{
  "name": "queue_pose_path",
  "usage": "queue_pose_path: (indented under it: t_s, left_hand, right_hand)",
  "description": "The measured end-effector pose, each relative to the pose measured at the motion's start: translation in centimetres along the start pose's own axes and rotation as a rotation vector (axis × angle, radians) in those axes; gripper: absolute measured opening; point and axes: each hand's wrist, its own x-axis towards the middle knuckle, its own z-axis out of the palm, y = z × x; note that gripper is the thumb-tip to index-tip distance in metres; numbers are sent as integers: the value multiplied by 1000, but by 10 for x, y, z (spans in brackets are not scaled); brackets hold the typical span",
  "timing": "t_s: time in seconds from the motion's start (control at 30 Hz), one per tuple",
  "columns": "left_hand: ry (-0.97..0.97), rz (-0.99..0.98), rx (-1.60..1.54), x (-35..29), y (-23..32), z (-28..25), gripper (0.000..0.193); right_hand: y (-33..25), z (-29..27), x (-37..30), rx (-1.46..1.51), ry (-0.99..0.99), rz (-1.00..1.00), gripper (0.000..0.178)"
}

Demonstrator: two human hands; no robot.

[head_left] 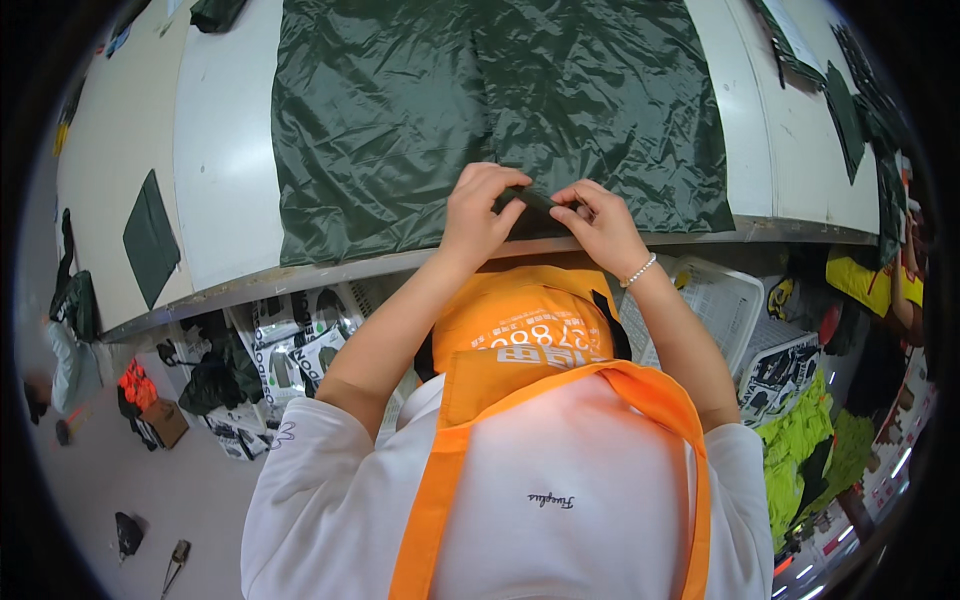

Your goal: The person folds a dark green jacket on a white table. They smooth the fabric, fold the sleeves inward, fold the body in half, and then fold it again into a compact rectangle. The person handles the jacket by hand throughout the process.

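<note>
A wide sheet of shiny, creased dark green fabric (390, 120) lies spread over the white table, with a seam or fold line running down its middle. At the near edge of the cloth, close to that line, my left hand (478, 215) has its thumb and fingers closed on a bit of the fabric. My right hand (605, 225), with a beaded bracelet at the wrist, pinches the same edge a little to the right. Between both hands a short piece of the edge is lifted. The fingers partly hide what they grip.
Dark green flat pieces lie on the table (225, 150) at left (152, 240) and at right (845, 125). Below its front edge stand white plastic baskets (735, 290) and bagged goods (300, 340). Bright yellow-green clothing (800, 445) is piled lower right. Another person's yellow sleeve (860, 280) shows at far right.
</note>
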Motion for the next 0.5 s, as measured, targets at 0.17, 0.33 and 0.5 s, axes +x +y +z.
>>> queue_pose_path:
  t_s: [0.17,0.33,0.5]
  left_hand:
    - [-52,-4,-95,3,10,-9,18]
    - [3,-25,-115,6,17,-14,17]
    - [-59,12,-106,6,16,-14,14]
  right_hand:
    - [-32,-5,1,36,27,-41,14]
    - [-40,0,8,-112,38,-285,7]
    - [-53,-7,8,-179,-11,-230,8]
